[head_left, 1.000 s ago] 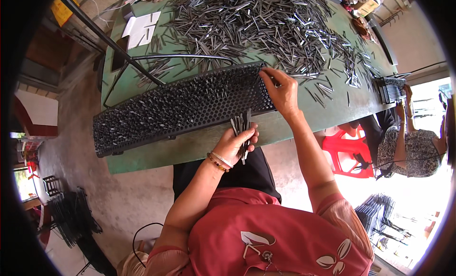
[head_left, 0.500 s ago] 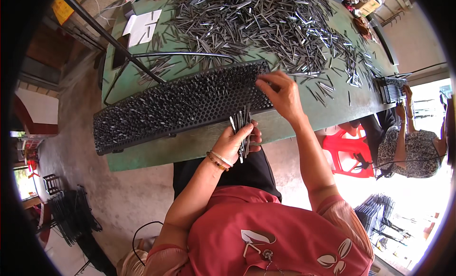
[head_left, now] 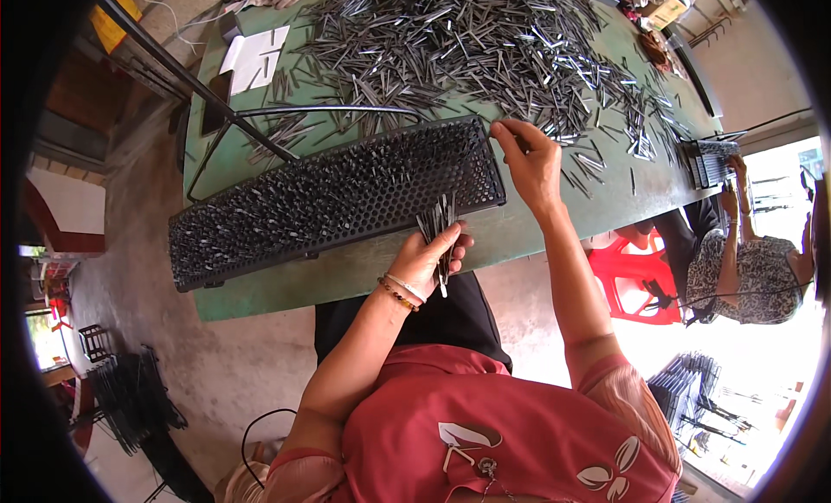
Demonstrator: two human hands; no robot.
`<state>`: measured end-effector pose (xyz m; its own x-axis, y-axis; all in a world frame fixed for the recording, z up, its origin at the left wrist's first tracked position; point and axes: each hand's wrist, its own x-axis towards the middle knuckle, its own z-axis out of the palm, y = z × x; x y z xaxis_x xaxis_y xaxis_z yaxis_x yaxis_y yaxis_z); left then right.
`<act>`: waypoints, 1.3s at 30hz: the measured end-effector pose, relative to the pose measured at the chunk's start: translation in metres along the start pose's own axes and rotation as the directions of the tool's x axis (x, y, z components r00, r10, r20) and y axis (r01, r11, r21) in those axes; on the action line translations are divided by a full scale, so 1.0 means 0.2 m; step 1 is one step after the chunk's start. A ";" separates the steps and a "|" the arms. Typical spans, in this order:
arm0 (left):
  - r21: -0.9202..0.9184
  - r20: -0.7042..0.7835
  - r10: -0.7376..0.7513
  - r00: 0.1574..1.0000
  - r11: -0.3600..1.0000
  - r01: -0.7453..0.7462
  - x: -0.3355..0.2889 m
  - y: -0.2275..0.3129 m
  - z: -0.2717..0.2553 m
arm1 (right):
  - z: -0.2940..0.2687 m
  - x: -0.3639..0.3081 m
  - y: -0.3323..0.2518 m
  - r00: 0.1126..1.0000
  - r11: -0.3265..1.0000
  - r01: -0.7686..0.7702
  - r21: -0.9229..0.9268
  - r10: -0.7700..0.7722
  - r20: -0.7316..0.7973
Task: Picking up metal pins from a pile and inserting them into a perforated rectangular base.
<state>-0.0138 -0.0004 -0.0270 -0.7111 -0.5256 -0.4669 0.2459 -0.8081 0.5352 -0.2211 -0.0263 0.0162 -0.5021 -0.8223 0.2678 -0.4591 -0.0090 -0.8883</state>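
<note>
A long black rack, pierced with rows of round holes, lies tilted across the table's near edge. Thin dark strips stand in its left and far holes, while many holes towards the near right show bare. My left hand is closed round a loose bunch of slim dark metal-looking strips, just in front of the rack's near edge. At the rack's far right corner is my right hand, thumb and fingertips pinched together; whatever sits between them is too small to make out.
A big heap of loose strips covers the far part of the green table. Black bent rods reach over the rack's left. White paper lies far left. Another person works at the right by a red chair.
My right hand has moved right, from over the rack's holes to its far right corner. The left hand still holds its bunch in nearly the same place.
</note>
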 end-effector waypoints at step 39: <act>0.010 -0.076 0.026 0.997 1.000 -0.025 -0.05 0.00 -0.01 | 0.04 0.03 0.07 0.973 0.970 0.227 -0.090 -0.230 -0.022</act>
<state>-0.0049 0.0041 -0.0238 -0.6524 -0.5649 -0.5053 0.2567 -0.7920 0.5539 -0.2240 -0.0362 0.0015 -0.3995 -0.7853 0.4730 -0.6250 -0.1442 -0.7672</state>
